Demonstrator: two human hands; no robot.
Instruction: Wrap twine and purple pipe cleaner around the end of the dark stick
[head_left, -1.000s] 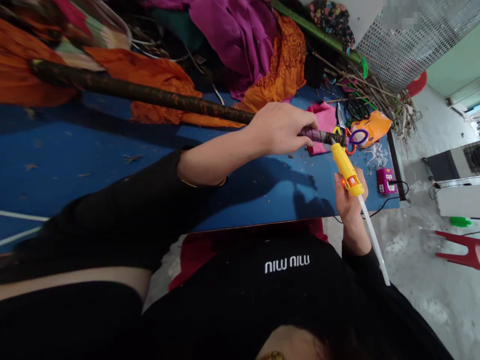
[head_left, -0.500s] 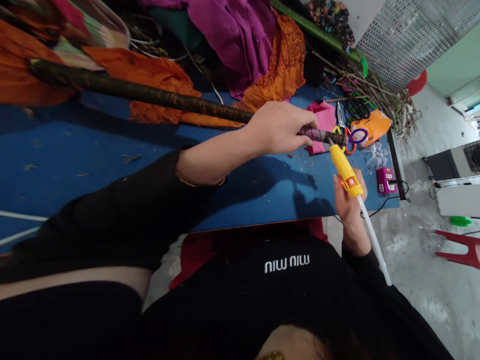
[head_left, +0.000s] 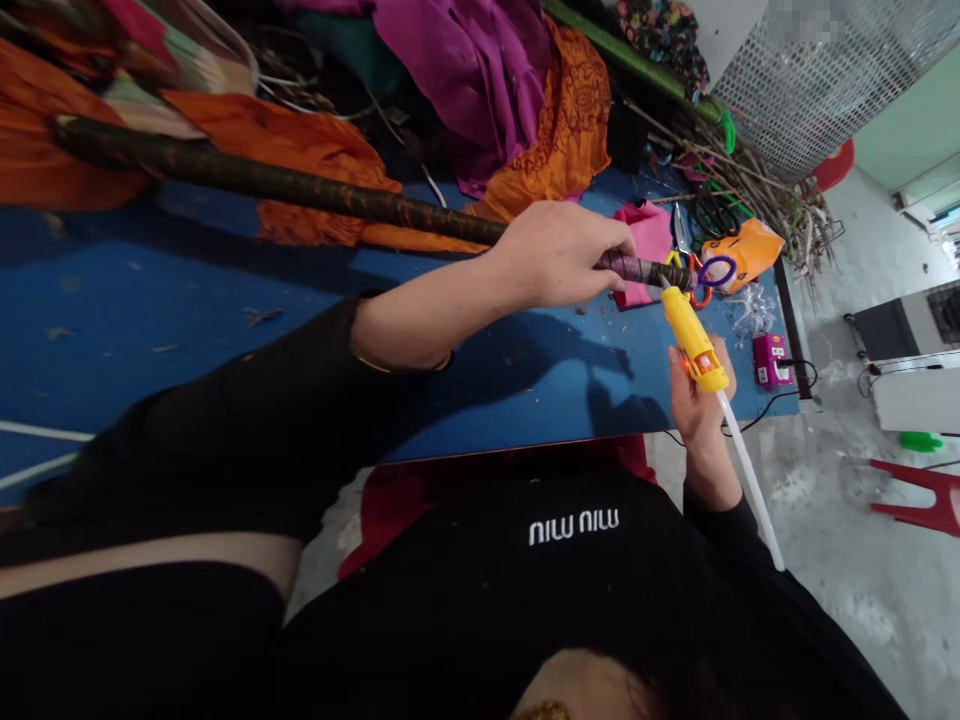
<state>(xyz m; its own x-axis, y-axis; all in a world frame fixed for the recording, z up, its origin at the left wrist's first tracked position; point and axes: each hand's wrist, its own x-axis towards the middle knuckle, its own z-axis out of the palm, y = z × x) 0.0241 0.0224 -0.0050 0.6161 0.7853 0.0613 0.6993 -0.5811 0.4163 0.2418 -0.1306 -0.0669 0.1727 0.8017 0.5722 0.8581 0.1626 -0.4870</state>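
Observation:
My left hand (head_left: 551, 255) is wrapped round a long dark stick (head_left: 322, 197) near its right end. Purple cord or tape winds about that end of the stick, and a purple loop (head_left: 718, 270) sticks out from its tip. In my right hand (head_left: 701, 395) is a yellow hot glue gun (head_left: 690, 335), whose nozzle points up at the wound end and seems to touch it. A small orange light glows on the gun's side. Out of its back runs a long white glue stick (head_left: 750, 480). My palm hides part of the handle.
Orange cloth (head_left: 300, 150) and purple cloth (head_left: 480, 80) lie heaped at the back of the blue table (head_left: 487, 390). Scissors (head_left: 681, 228), an orange packet (head_left: 750, 252) and dry twigs (head_left: 780, 200) lie to the right. A purple power box (head_left: 771, 360) with a cord stands near the right edge.
The glue gun has shifted very slightly to the right along the wound end of the stick. My left hand and the stick stay nearly still.

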